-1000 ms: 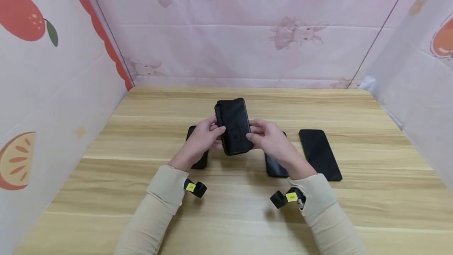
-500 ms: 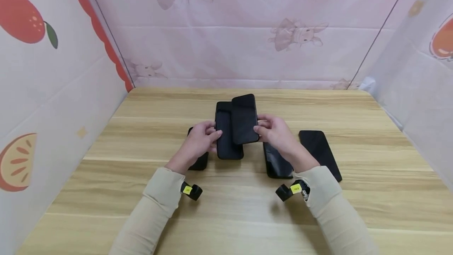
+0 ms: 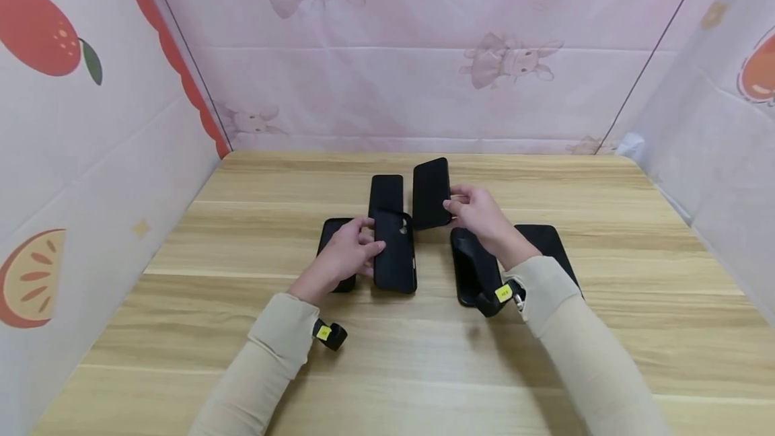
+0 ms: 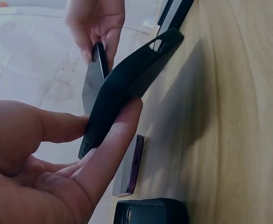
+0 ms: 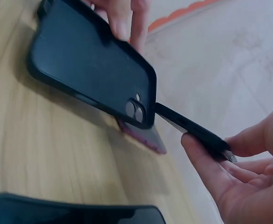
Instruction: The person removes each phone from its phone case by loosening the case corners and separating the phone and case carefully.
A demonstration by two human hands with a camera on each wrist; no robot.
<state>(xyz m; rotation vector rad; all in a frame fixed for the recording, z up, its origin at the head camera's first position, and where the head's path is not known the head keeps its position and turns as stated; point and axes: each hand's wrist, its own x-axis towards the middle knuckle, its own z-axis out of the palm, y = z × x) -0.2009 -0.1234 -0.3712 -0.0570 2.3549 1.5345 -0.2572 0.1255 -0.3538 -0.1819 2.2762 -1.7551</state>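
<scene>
My left hand (image 3: pixel 348 253) pinches a black phone case (image 3: pixel 395 258) by its left edge, thumb on one side and fingers on the other. The case tilts above the table; its hollow inside and camera hole show in the right wrist view. My right hand (image 3: pixel 481 221) holds a dark smartphone (image 3: pixel 431 194) by its right edge, raised and tilted, apart from the case. Behind the case lies another phone (image 3: pixel 386 192), whose purple edge (image 4: pixel 136 163) shows in the left wrist view. Under my left hand lies another black case (image 3: pixel 327 231), partly covered.
Right of centre, a dark phone-shaped object (image 3: pixel 466 247) lies partly hidden by the right wrist camera (image 3: pixel 493 298). Beyond it a black phone-shaped slab (image 3: pixel 547 241) lies partly behind the right sleeve. The wooden table (image 3: pixel 399 369) meets patterned cloth walls (image 3: pixel 387 96) at its back and sides.
The phone and the case, overlapping before, are now apart. My right hand has moved the phone right and away; my left has brought the case nearer and tilted it, uncovering the phone lying behind.
</scene>
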